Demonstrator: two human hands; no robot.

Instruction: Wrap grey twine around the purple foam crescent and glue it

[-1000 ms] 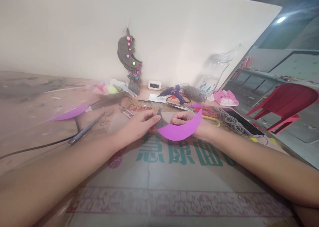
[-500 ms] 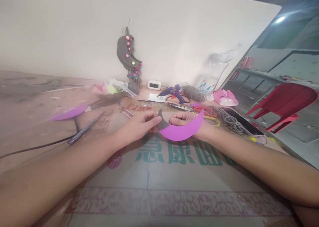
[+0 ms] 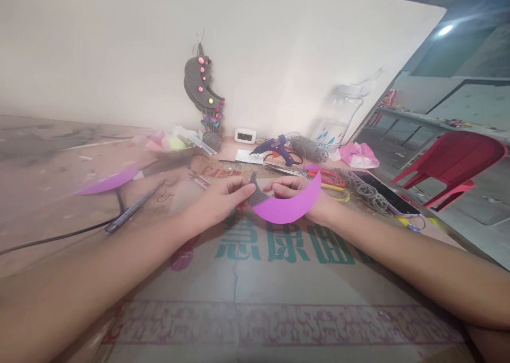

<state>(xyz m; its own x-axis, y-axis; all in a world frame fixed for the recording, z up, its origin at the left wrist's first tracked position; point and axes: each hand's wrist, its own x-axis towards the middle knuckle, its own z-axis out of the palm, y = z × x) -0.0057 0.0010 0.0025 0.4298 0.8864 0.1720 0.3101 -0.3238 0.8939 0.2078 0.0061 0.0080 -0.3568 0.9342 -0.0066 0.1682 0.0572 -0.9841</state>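
Note:
A purple paper crescent (image 3: 287,209) is held up over the cardboard, its left end wound with grey yarn (image 3: 260,195). My left hand (image 3: 231,194) is closed on that wound end, thumb in front and fingers behind. Just behind the crescent, my right hand (image 3: 292,187) is closed, its fingertips pinched beside the winding. They appear to grip the grey yarn, though the strand is hardly visible. The crescent's right tip covers part of my right hand and points up.
Beyond my hands lie a blue glue gun (image 3: 279,149), scissors (image 3: 289,170), red-handled pliers (image 3: 330,177), yarn bundles (image 3: 308,148) and a phone (image 3: 384,193). A decorated grey moon (image 3: 197,81) stands by the wall. At left are a pen (image 3: 133,209), a cable (image 3: 51,241) and another purple crescent (image 3: 109,182).
My right hand's fingers have opened slightly and shifted toward the winding. The crescent has tilted a little, its right tip moving left. My left hand keeps its grip.

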